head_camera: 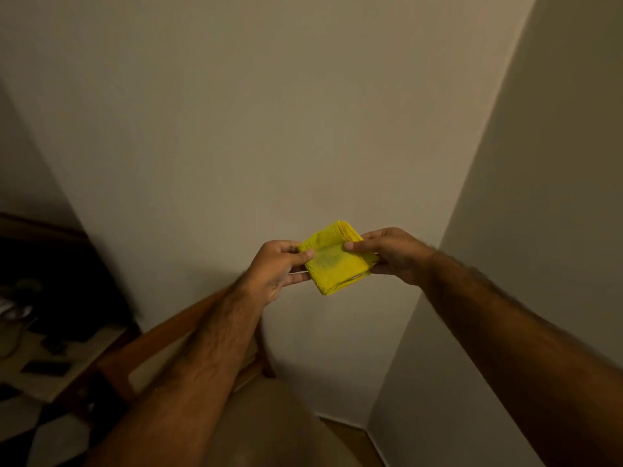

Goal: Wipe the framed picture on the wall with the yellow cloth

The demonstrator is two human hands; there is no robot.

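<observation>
Two arms outstretched — our left hand [276, 268] and right hand [391, 254] each pinch the folded yellow cloth [333, 259] by opposite edges — thumbs on top.

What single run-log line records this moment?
stage: cloth prep | left hand: holds cloth | right hand: holds cloth | cloth: folded | picture: not in view | wall: bare

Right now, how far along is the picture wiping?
Done: the yellow cloth is folded into a small pad. In hand: left hand and right hand pinch its opposite edges before the bare wall. Left: wiping; no framed picture is in view.
</observation>
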